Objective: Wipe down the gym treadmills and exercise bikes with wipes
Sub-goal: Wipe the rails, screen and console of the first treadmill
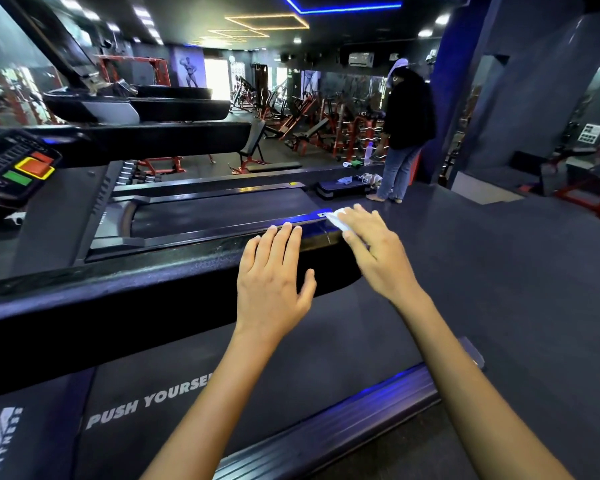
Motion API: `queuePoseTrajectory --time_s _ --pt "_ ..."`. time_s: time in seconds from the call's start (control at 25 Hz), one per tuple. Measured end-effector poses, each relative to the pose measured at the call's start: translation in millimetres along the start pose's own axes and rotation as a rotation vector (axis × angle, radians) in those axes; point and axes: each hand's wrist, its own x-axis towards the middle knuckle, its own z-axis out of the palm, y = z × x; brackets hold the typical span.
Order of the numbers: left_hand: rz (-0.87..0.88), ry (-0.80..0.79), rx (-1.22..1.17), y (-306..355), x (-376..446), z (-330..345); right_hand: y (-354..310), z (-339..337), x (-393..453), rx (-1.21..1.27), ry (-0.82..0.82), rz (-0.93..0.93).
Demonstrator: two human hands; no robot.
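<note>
A black treadmill handrail (125,292) runs across the middle of the head view, from the left edge to its rounded end at centre right. My left hand (272,275) lies flat on the rail, palm down, fingers together, holding nothing. My right hand (371,247) presses a white wipe (336,218) against the rail's far end; only the wipe's edge shows past my fingers. Below the rail lies the belt (257,372) of the treadmill I stand at, printed "PUSH YOURSELF". Beyond the rail is a second treadmill's belt (222,211).
The treadmill console (18,168) with red, yellow and green buttons sits at the left. More treadmills (136,109) stand behind. A person in dark top and jeans (406,133) stands on the floor at right near a step platform (343,188). Red weight machines (319,129) fill the back.
</note>
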Motion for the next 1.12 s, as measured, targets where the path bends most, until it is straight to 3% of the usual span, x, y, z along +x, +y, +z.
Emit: queuePoseTrajectory --time_s 0.08,0.2,0.32,0.48,0.68,0.84,1.0,1.12 --pt "0.016 -0.034 -0.021 -2.2 -0.3 -5.0 -2.2 11.6 -11.3 -0.031 0.049 -0.125" --pt "0.048 -0.038 -0.091 -8.2 -3.0 -13.8 17.8 13.0 -30.1 -0.287 0.32 -0.314" --pt "-0.004 -0.03 -0.102 -13.4 -10.4 -22.0 13.1 23.3 -24.5 -0.232 0.492 -0.13" --pt "-0.12 -0.024 0.041 -23.5 -22.0 -26.9 0.1 39.8 -27.0 -0.118 0.509 -0.121" --pt "-0.063 0.013 0.141 -30.4 -27.8 -21.6 -1.4 39.3 -23.4 0.028 0.618 0.019" --pt "-0.076 0.017 0.132 -28.8 -28.2 -21.0 1.1 53.5 -45.3 0.051 0.48 -0.06" --pt "-0.089 0.019 0.118 -28.5 -27.9 -21.8 8.3 39.7 -26.4 0.098 0.676 0.11" --pt "-0.096 0.015 0.129 -27.5 -27.7 -21.4 -5.8 45.5 -24.0 0.024 0.544 -0.07"
